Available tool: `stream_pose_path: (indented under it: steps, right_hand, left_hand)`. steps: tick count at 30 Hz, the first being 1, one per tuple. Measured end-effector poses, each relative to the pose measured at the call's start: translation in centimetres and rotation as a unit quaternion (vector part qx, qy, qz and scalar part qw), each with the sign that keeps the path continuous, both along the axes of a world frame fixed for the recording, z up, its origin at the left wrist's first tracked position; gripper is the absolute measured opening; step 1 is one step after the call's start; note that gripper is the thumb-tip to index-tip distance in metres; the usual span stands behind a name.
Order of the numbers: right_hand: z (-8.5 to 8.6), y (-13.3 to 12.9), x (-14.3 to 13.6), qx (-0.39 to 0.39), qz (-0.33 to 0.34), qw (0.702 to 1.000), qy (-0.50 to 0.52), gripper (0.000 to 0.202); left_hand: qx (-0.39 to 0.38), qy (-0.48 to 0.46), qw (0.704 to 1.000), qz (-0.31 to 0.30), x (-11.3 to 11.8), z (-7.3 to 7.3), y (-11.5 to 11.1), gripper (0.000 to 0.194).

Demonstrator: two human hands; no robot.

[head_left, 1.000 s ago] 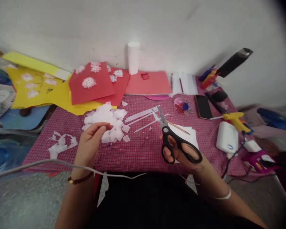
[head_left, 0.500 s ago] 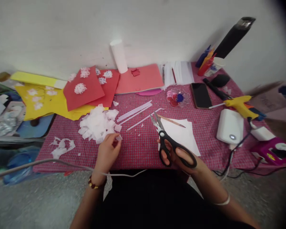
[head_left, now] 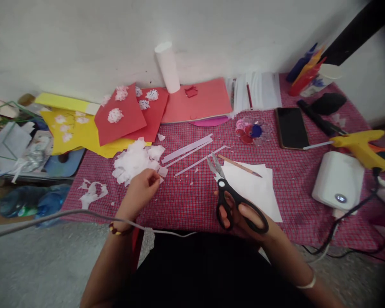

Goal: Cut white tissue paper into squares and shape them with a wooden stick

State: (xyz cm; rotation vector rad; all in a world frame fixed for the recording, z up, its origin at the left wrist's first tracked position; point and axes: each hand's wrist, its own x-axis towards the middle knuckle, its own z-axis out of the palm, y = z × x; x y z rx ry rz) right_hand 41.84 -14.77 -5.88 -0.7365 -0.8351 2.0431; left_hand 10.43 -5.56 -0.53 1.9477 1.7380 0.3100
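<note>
My left hand (head_left: 141, 189) is at the lower right edge of a heap of small white paper squares (head_left: 133, 162). Its fingers are curled together, and whatever they may pinch is hidden. One pale square (head_left: 162, 171) lies just beyond the fingertips. My right hand (head_left: 248, 213) grips black-handled scissors (head_left: 222, 185) with fingers through the loops. The blades are parted and point away from me, with nothing clearly between them. Beside them are white paper sheets (head_left: 259, 184) and a pencil (head_left: 240, 165). Pale lilac paper strips (head_left: 188, 149) lie between the hands.
Red cards with paper blossoms (head_left: 118, 122) and yellow paper (head_left: 62, 141) lie at left. A white roll (head_left: 168, 70) stands by the wall. At right are a phone (head_left: 291, 128), yellow glue gun (head_left: 361, 141) and white power bank (head_left: 338, 182). A cable (head_left: 83, 211) crosses the near left.
My left hand has shifted slightly left and away from me, closer against the paper heap. The scissors stay parted in my right hand. The camera view has shifted a little.
</note>
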Motion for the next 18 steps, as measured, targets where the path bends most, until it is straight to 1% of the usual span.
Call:
stream_pose_path:
  steps: [2, 4, 7, 9, 11, 14, 18]
  right_hand:
    - [-0.1, 0.0, 0.0, 0.006, -0.001, 1.0, -0.004, 0.06]
    - [-0.2, -0.1, 0.0, 0.01, 0.001, 1.0, -0.008, 0.061]
    - [-0.2, -0.3, -0.1, 0.011, -0.008, 1.0, -0.012, 0.061]
    - [-0.1, -0.4, -0.1, 0.008, -0.015, 1.0, -0.017, 0.059]
    - [-0.1, -0.4, -0.1, 0.0, -0.016, 1.0, -0.017, 0.058]
    - [0.0, -0.4, -0.1, -0.006, -0.006, 1.0, -0.011, 0.059]
    - [0.1, -0.4, -0.1, -0.016, -0.005, 1.0, -0.016, 0.061]
  left_hand:
    - [0.029, 0.033, 0.999, -0.004, -0.4, 0.6, 1.2, 0.006]
    - [0.049, 0.084, 0.995, -0.029, -0.4, 0.8, 2.3, 0.007]
    - [0.05, 0.136, 0.986, -0.082, -0.1, 0.2, 3.4, 0.013]
    - [0.039, 0.142, 0.982, -0.115, 0.2, -0.4, 3.7, 0.024]
    - [0.032, 0.136, 0.981, -0.134, 0.5, -0.8, 3.7, 0.024]
    - [0.027, 0.119, 0.983, -0.134, 0.9, -1.2, 3.8, 0.013]
    - [0.026, 0.075, 0.992, -0.096, 0.4, -1.2, 4.2, 0.009]
